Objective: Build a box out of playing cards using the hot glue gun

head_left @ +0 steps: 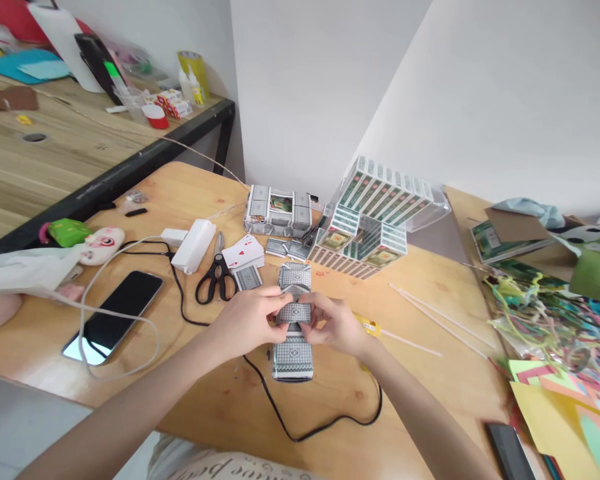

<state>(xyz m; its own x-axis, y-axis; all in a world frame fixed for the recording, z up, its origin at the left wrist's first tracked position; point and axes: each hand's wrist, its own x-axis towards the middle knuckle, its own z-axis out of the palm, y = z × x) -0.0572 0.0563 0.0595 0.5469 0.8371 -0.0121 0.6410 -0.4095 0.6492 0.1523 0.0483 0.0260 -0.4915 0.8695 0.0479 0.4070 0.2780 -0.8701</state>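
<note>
A bent playing card [296, 313] with a grey patterned back is pinched between my left hand [253, 320] and my right hand [335, 323], one at each side. Both hands have their fingers closed on its edges. Beneath it lies a long piece built from grey-backed playing cards [293, 357], running away from me on the table. Just left of my left hand are black scissors [216, 277] and a loose pile of playing cards [244, 253], some face up. A box-like card construction [279, 210] stands farther back.
Stacked card boxes [375, 213] stand at the back right. A phone [115, 317], a white power adapter [194, 247] and cables lie at the left. A black cord [300, 440] loops in front. Thin white sticks [440, 320], coloured paper [555, 420] and craft cords lie right.
</note>
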